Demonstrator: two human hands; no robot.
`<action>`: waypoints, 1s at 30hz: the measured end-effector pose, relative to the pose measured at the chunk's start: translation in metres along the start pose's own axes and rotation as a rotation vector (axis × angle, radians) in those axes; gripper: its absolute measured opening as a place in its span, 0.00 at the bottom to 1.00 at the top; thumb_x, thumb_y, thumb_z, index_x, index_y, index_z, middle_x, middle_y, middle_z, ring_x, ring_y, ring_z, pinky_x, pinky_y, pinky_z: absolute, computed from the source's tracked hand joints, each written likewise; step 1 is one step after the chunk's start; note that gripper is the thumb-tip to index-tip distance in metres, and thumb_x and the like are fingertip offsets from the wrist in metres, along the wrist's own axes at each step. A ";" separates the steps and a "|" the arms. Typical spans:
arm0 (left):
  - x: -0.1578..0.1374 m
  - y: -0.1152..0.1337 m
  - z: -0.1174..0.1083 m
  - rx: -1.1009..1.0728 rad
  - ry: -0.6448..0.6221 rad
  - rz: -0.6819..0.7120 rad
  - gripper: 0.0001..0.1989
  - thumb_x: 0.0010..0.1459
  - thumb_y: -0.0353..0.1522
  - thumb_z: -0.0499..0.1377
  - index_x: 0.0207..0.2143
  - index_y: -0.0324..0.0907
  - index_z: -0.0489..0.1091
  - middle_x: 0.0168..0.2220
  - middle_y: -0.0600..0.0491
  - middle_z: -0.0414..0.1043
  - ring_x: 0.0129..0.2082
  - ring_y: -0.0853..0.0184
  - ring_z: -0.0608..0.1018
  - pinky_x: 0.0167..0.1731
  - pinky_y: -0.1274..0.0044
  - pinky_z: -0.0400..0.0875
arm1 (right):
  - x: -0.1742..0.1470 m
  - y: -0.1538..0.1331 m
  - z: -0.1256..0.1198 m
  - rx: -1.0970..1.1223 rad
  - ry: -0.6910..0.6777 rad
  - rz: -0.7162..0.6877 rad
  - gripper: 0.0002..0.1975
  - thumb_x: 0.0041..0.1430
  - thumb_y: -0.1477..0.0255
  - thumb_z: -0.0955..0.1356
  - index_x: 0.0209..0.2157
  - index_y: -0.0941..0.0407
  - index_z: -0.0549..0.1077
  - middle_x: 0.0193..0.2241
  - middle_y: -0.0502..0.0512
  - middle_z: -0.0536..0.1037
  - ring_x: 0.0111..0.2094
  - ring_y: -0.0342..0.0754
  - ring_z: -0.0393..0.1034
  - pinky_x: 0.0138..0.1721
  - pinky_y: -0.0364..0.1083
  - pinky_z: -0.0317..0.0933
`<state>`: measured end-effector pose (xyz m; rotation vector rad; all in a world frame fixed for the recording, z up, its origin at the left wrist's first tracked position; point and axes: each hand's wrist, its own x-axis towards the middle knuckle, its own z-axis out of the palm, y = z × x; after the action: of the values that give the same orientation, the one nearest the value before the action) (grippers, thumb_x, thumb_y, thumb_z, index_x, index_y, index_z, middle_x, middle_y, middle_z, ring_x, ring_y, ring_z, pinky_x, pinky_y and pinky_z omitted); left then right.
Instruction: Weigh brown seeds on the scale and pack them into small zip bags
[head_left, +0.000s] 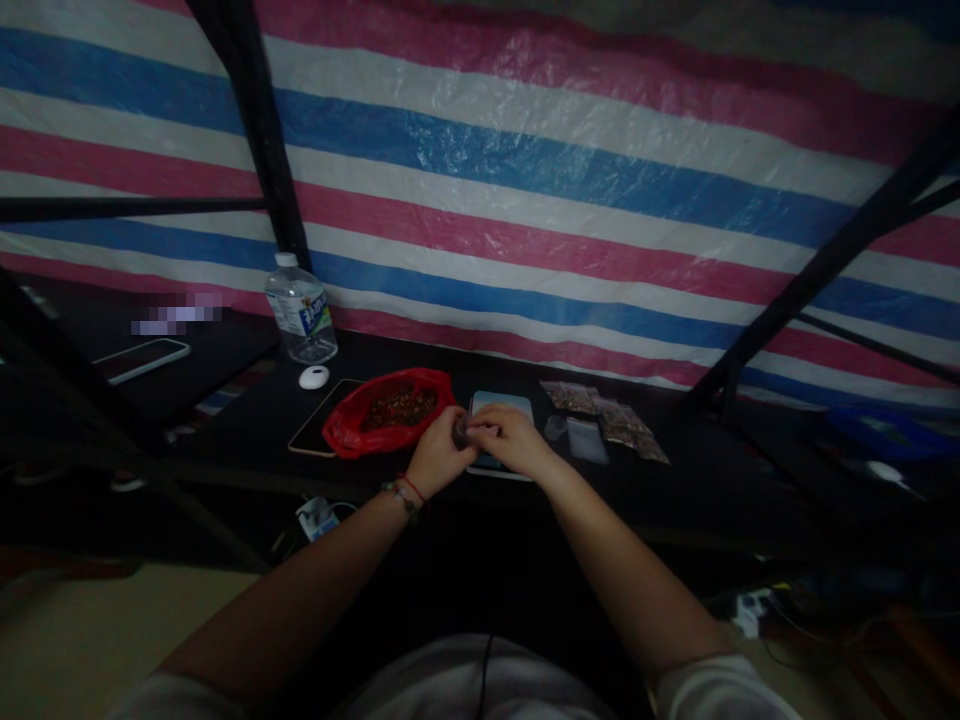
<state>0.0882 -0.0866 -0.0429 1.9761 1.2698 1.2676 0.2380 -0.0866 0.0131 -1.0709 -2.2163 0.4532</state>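
Observation:
My left hand (437, 450) and my right hand (510, 438) meet above a flat pale device (501, 400), which looks like a small scale. Between their closed fingers is a small plastic bag (460, 432), dark brownish and mostly hidden by the fingers. Just left of my left hand lies an open red plastic bag (356, 425) holding a heap of brown, grainy pieces (403, 405). Beyond my right hand are an empty clear bag (587, 440) and a small clear scoop-like piece (555, 428). Several filled clear bags (622, 420) lie overlapping farther right.
A clear plastic bottle (302, 310) stands at the back left, with a white oval case (314, 377) before it. A tablet (311, 430) lies partly under the red bag. A phone (142, 360) rests farther left. Dark metal posts (259, 120) frame the black table (240, 440).

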 end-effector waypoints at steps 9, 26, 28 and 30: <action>-0.009 0.030 -0.004 -0.614 -0.404 -0.113 0.31 0.45 0.36 0.65 0.52 0.41 0.60 0.46 0.46 0.71 0.43 0.61 0.75 0.43 0.70 0.70 | -0.048 -0.014 -0.048 0.087 0.185 -0.047 0.05 0.59 0.73 0.65 0.33 0.54 0.73 0.40 0.55 0.73 0.44 0.47 0.68 0.47 0.48 0.61; -0.013 0.039 -0.002 -0.468 -0.485 -0.184 0.17 0.54 0.42 0.59 0.33 0.36 0.76 0.29 0.50 0.78 0.26 0.66 0.77 0.28 0.77 0.70 | -0.060 0.011 -0.036 0.600 0.175 0.384 0.12 0.52 0.62 0.69 0.31 0.57 0.76 0.23 0.49 0.74 0.22 0.41 0.65 0.23 0.40 0.60; -0.013 0.043 -0.004 -0.483 -0.480 -0.167 0.16 0.53 0.41 0.60 0.35 0.37 0.76 0.31 0.49 0.78 0.29 0.65 0.78 0.30 0.76 0.72 | -0.060 0.013 -0.035 0.608 0.222 0.378 0.12 0.51 0.62 0.70 0.31 0.56 0.76 0.23 0.49 0.74 0.22 0.41 0.65 0.23 0.40 0.59; -0.012 0.046 -0.005 -0.504 -0.438 -0.147 0.15 0.51 0.40 0.62 0.35 0.37 0.76 0.34 0.49 0.78 0.33 0.62 0.79 0.34 0.73 0.73 | -0.059 0.014 -0.034 0.591 0.261 0.359 0.11 0.50 0.62 0.70 0.29 0.56 0.77 0.22 0.48 0.74 0.21 0.41 0.65 0.23 0.40 0.59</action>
<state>0.1025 -0.1189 -0.0109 1.6369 0.7718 0.9017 0.2969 -0.1238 0.0079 -1.1132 -1.5148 0.9881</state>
